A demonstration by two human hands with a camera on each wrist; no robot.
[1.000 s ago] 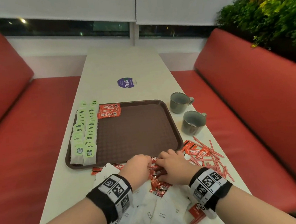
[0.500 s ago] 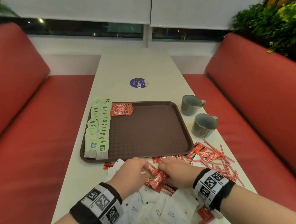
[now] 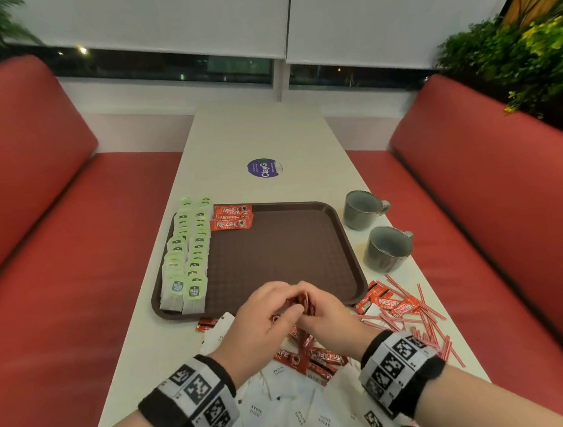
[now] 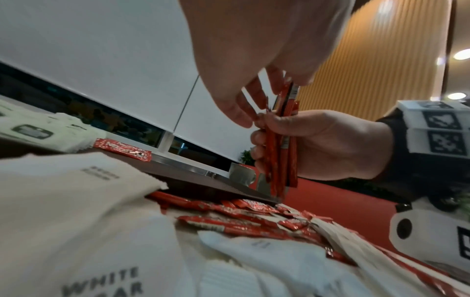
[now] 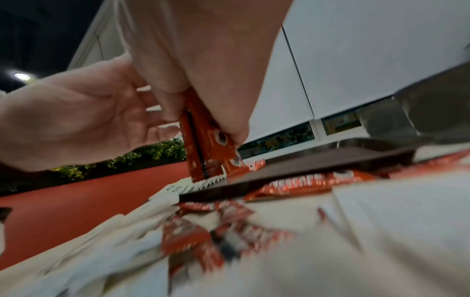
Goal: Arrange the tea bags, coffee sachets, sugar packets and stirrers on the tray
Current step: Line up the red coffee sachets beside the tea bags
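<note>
Both hands meet just above tray (image 3: 351,241) near edge: right hand (image 3: 327,315) fingers curl round upright bundle of coffee sachets (image 4: 281,144), left hand (image 3: 259,322) fingertips pinch its top.

- "NESCAFÉ" with "CLASSIC" beneath, white lettering on the red foil coffee sachets (image 3: 231,217) lying at the far left of the brown plastic tray (image 3: 310,245).
- "NESCAFÉ" on the loose red sachets (image 3: 390,304) lying among the striped stirrers at the tray's near right corner.
- "WHITE SUGAR", dark print on the white paper sugar packets (image 3: 322,422) heaped on the table; legible also in the left wrist view (image 4: 101,281).
- "ClayG" on the round purple sticker (image 3: 263,168) on the white tabletop; its smaller print is illegible.
- Green-tagged tea bags (image 3: 186,288): label text too small to read.
</note>
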